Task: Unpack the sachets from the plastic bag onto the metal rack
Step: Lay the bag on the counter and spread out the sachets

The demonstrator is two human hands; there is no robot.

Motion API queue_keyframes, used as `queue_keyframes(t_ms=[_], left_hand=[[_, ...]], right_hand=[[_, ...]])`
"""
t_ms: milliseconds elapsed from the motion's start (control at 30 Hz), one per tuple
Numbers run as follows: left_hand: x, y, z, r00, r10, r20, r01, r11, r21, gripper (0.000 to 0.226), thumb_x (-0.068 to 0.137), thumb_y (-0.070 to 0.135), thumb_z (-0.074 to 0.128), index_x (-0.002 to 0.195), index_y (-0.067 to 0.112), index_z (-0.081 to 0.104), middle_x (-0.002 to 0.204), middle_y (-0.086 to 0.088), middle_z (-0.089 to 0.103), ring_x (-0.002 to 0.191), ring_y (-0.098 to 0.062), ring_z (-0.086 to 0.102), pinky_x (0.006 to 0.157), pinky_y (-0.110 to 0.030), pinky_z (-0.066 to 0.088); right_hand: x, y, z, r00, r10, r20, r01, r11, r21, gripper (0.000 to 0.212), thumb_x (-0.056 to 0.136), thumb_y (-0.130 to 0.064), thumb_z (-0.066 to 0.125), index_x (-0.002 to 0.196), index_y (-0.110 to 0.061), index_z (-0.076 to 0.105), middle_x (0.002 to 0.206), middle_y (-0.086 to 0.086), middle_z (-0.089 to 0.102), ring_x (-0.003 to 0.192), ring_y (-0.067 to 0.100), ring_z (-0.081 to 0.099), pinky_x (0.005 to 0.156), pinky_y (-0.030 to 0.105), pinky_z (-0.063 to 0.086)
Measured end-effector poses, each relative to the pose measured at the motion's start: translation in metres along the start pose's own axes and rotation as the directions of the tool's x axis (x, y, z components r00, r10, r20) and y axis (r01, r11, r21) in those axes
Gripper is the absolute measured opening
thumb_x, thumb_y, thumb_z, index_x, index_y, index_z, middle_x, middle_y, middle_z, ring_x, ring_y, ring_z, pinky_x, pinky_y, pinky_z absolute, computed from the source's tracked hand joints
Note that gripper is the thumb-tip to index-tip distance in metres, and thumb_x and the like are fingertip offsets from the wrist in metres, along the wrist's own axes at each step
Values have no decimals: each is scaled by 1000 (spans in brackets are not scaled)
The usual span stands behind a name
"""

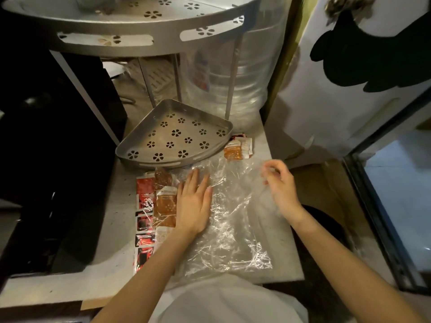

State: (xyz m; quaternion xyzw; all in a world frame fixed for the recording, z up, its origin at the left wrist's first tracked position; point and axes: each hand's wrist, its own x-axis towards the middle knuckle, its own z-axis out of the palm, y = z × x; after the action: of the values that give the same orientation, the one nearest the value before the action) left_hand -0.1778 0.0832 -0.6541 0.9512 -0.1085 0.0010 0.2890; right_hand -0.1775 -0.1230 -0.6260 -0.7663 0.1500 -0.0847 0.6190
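Flattening the bag [224,213] with left hand [193,203] open, right hand [279,183] pinches its edge; sachets [163,201] by the table's left edge await the rack [175,136].

desk [277,264]: pale stone top, speckled with small marks
water jug [233,73]: large clear ribbed bottle standing at the back, red-and-blue label on its side
black appliance [58,136]: dark bulk along the left edge
glass door [396,194]: dark-framed, lower right
black cloth [373,54]: hangs on the white wall, upper right
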Motion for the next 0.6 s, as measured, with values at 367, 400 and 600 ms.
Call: queue_keyframes(t_ms=[367,400,600], left_hand=[[-65,38,-22,939,285,191,-246,947,-206,54,90,48,13,140,29,8,149,14,7,139,1,0,110,-10,-6],[-69,39,-19,933,293,212,-249,946,-208,53,90,47,12,140,30,5,149,14,4,139,2,-3,111,-11,-7],[-77,36,1,909,328,257,-319,945,-77,54,92,48,7,141,30,-4,152,13,-3,140,2,-9,117,-28,-3]], right_hand=[[-22,-16,9,950,309,37,-291,841,456,10,91,-8,53,97,-15,57,81,8,63,65,18,59,63,26,50],[-29,-16,9,947,317,48,-297,813,501,14,92,-13,52,105,-15,54,86,9,65,68,19,61,63,27,50],[-80,-15,20,959,248,138,-263,960,101,75,67,-58,67,128,-23,42,91,0,64,61,5,52,50,20,38]])
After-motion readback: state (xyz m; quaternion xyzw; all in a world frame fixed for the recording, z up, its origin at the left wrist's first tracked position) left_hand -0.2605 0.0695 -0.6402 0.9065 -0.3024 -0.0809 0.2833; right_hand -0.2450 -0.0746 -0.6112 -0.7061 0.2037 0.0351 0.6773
